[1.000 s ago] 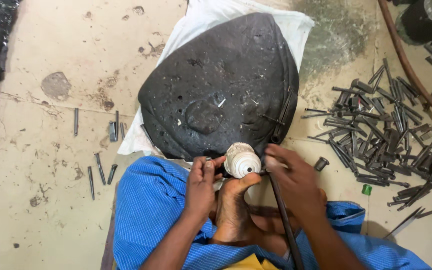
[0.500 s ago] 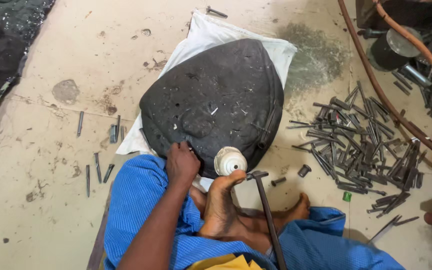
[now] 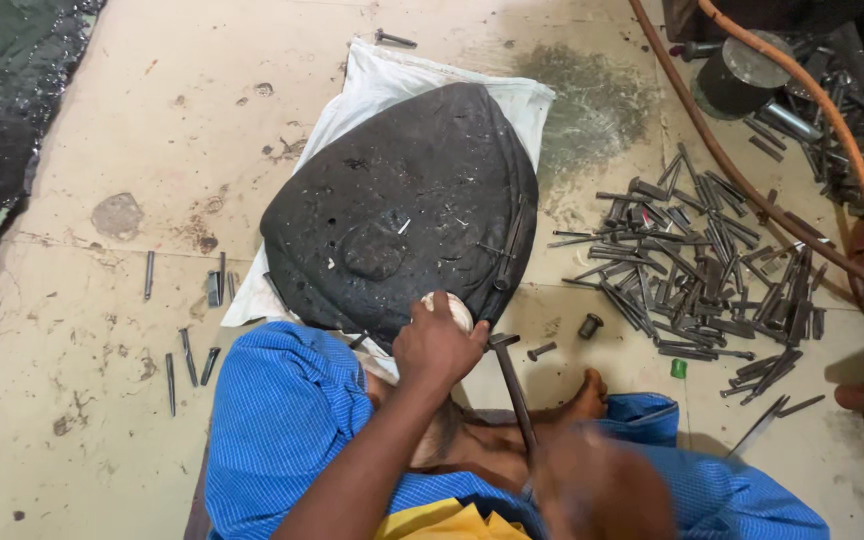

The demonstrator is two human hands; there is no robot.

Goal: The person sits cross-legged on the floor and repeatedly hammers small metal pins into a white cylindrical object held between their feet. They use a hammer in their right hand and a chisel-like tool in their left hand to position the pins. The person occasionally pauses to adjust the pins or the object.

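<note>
Low in the frame's middle, the left hand clamps over a small white round piece, pinning it against the near edge of the dark domed block, seemingly to steady it. The right hand is a blur at the bottom, fist closed around a hammer. Metal rods lie heaped at right

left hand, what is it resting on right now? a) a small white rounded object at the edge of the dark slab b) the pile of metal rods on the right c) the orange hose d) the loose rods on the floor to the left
a: the left hand covers a white rounded object at the near edge of the dark slab, well apart from the rod pile and the hose.
</note>
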